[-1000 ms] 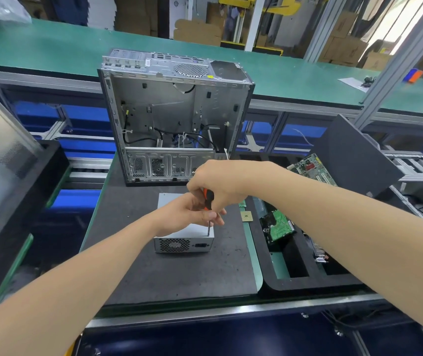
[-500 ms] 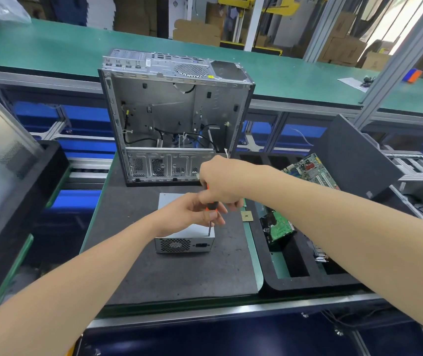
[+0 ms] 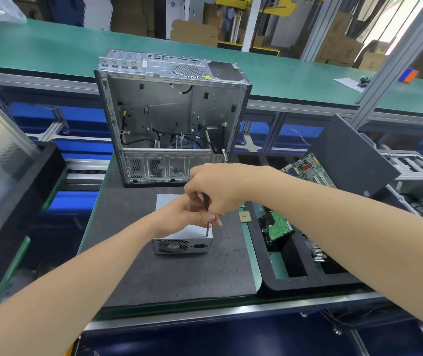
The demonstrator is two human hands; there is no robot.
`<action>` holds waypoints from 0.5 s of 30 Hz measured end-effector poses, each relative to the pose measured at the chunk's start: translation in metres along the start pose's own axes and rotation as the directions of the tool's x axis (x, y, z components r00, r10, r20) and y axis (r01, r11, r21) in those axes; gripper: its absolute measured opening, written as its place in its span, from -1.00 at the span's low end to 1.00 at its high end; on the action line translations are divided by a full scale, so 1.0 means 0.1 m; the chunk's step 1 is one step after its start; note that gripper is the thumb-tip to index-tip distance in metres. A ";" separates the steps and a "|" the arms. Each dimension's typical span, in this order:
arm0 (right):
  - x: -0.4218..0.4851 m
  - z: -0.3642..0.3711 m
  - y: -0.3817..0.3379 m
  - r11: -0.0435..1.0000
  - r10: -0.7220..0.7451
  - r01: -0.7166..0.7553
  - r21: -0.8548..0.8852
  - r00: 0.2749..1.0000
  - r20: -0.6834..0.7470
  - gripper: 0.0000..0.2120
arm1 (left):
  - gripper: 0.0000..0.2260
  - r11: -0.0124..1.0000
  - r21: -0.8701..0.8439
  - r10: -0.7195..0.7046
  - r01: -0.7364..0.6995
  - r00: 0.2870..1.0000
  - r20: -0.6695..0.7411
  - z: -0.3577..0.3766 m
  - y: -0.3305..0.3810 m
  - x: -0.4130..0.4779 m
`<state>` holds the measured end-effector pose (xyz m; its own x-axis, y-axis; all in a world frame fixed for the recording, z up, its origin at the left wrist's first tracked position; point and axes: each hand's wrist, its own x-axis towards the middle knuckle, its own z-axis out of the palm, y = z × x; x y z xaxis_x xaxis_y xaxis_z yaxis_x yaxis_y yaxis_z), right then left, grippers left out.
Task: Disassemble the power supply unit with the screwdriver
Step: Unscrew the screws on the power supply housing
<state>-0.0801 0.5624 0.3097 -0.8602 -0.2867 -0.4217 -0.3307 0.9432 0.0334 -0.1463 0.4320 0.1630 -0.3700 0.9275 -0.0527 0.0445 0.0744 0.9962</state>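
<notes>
A grey metal power supply unit (image 3: 182, 244) lies on the dark mat, its fan grille and socket facing me. My right hand (image 3: 215, 187) grips the orange-and-black handle of a screwdriver (image 3: 207, 220), held upright, with its tip on the unit's top near the front right corner. My left hand (image 3: 179, 217) lies on top of the unit, and its fingertips touch the screwdriver's shaft. The far part of the unit's top is hidden by both hands.
An open, mostly gutted computer case (image 3: 171, 116) stands just behind the unit. A black foam tray (image 3: 305, 281) to the right holds a hard drive (image 3: 277, 226) and a circuit board (image 3: 310, 170). A small chip (image 3: 244, 216) lies on the mat (image 3: 174, 278).
My right hand has shifted slightly right and turned on the screwdriver handle. The left hand and the unit stay where they were.
</notes>
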 end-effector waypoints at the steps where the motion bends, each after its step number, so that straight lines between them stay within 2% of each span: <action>1: -0.01 -0.01 -0.01 1.000 0.017 -0.017 -0.005 0.999 -0.029 -0.79 | -0.81 1.000 0.006 0.002 -0.002 1.000 0.003 0.00 0.00 0.00; 3: -0.02 -0.01 -0.04 0.994 0.101 -0.108 -0.033 0.982 -0.159 -0.71 | -0.82 1.000 0.007 0.010 -0.010 1.000 0.005 0.00 0.01 0.00; 5: 0.00 0.00 -0.10 0.957 0.277 -0.291 -0.007 0.918 -0.284 -0.49 | -0.87 1.000 0.012 0.015 -0.015 1.000 0.015 0.00 0.01 -0.01; 7: 0.04 0.01 -0.13 0.892 0.451 -0.437 0.114 0.866 -0.215 -0.37 | -0.88 1.000 0.010 0.016 -0.016 1.000 0.021 0.02 0.00 0.00; 8: 0.05 0.03 -0.13 0.867 0.488 -0.463 0.182 0.864 -0.126 -0.41 | -0.87 1.000 0.005 0.014 -0.014 1.000 0.021 0.03 0.01 0.00; 11: 0.04 0.01 -0.07 0.874 0.432 -0.427 0.233 0.901 0.028 -0.59 | -0.81 1.000 -0.006 0.028 -0.027 0.999 0.033 0.04 0.03 0.02; 15: 0.02 -0.04 0.04 0.966 0.250 -0.249 0.074 0.968 0.003 -0.78 | -0.82 1.000 -0.010 0.023 -0.023 1.000 0.018 0.01 -0.01 0.03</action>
<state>-0.0843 0.5650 0.3130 -0.9142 -0.0416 -0.4031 -0.0763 0.9946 0.0704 -0.1465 0.4351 0.1623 -0.3517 0.9356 -0.0310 0.0437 0.0495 0.9978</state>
